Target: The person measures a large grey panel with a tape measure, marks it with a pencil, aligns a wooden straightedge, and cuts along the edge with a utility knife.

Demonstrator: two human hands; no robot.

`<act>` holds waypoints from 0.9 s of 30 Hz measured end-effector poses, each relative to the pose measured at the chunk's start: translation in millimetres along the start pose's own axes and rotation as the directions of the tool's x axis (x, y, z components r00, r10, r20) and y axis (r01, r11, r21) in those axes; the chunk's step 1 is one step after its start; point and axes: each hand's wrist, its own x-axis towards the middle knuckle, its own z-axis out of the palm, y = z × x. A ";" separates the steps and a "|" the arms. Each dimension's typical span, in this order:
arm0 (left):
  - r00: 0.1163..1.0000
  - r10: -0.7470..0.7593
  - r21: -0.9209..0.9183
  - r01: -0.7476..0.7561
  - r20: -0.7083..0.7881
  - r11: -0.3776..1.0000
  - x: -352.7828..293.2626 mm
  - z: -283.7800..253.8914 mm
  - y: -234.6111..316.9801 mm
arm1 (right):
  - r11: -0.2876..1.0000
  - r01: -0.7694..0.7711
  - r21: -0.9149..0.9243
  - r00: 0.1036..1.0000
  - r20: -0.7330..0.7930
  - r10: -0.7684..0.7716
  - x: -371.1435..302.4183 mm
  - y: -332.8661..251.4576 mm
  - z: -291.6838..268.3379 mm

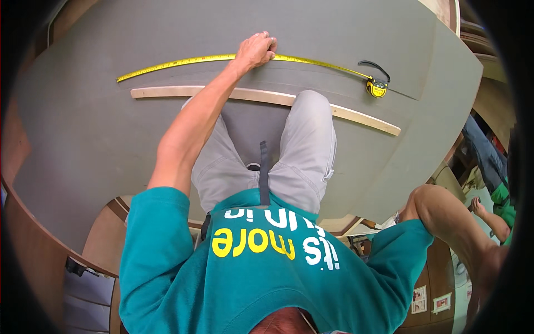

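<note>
My left hand (257, 50) reaches forward with its fingers curled closed over the yellow blade of a tape measure (317, 62). The blade is pulled out, running left and right across a large grey board (345, 33). Its free end lies at the left, and the black and yellow case (377, 87) with a black wrist strap rests on the board at the right. Nearer me, a long narrow wooden strip (367, 118) lies roughly along the tape, partly covered by my left forearm and right knee. My right arm is bent up at the right rim; its hand is out of sight.
I kneel or sit on the board, my grey-trousered legs (306, 139) close to the strip. A curved brown wooden edge (50, 239) borders the left. At the far right another person in green (503, 214) is partly visible, beside wooden panels and clutter.
</note>
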 end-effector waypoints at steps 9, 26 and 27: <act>0.999 0.029 -0.009 -0.029 -0.018 1.000 3.5 2.3 -0.3 | 0.526 -0.817 0.235 0.538 -0.017 0.843 -168.3 201.9 190.8; 1.000 0.012 -0.015 -0.012 0.006 1.000 4.5 0.3 -0.4 | 0.464 -0.799 0.382 0.447 -0.139 0.884 -234.8 253.5 302.5; 1.000 0.013 -0.011 -0.013 0.008 1.000 5.1 -0.5 0.4 | 0.465 -0.794 0.392 0.445 -0.148 0.883 -234.6 253.8 301.9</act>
